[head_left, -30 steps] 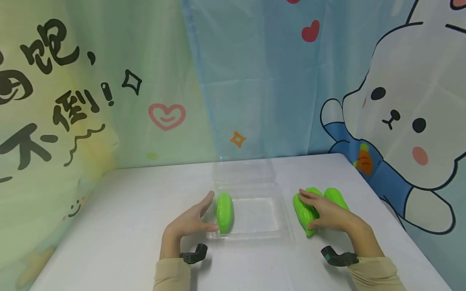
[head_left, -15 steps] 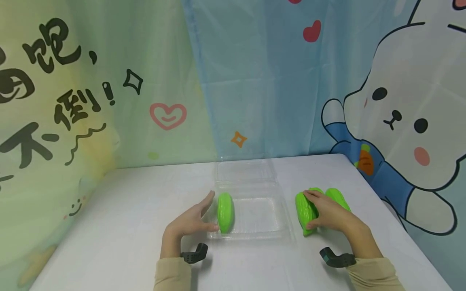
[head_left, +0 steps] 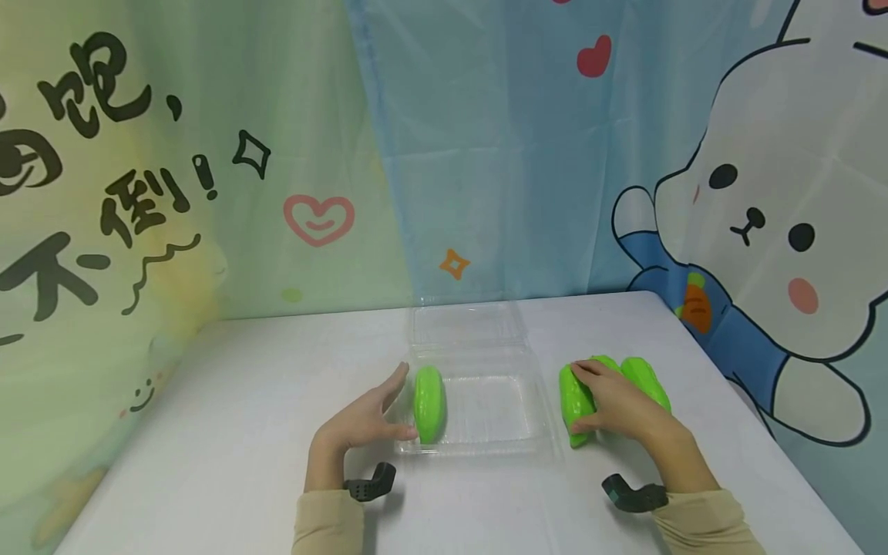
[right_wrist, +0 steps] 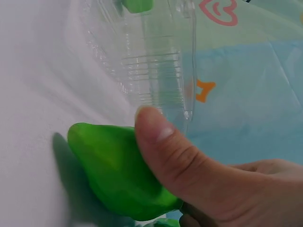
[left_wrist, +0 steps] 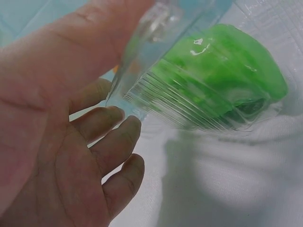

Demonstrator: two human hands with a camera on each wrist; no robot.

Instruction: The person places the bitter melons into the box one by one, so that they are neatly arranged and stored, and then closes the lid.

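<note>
My right hand point(head_left: 620, 401) grips a long bright green toy vegetable point(head_left: 574, 405), ridged and tapered to a point at its near end. In the right wrist view the thumb lies along the vegetable's side point(right_wrist: 118, 165), just over the white surface. My left hand point(head_left: 368, 416) is spread at the left side of a clear plastic box point(head_left: 534, 443), its thumb at the near corner. Inside that box a similar green vegetable point(head_left: 429, 405) lies along the left wall; the left wrist view shows it through the ribbed clear plastic point(left_wrist: 175, 101).
Two more green vegetables lie beyond the right hand, the rightmost vegetable point(head_left: 645, 379) partly covered by it. The box's clear lid point(head_left: 468, 327) is folded back toward the printed curtain point(head_left: 472, 154). A white cloth covers the table point(head_left: 229, 455).
My right hand draws the gripped vegetable a little to the left, away from the other two, and it turns more upright in the head view. The left hand and the box stay put.
</note>
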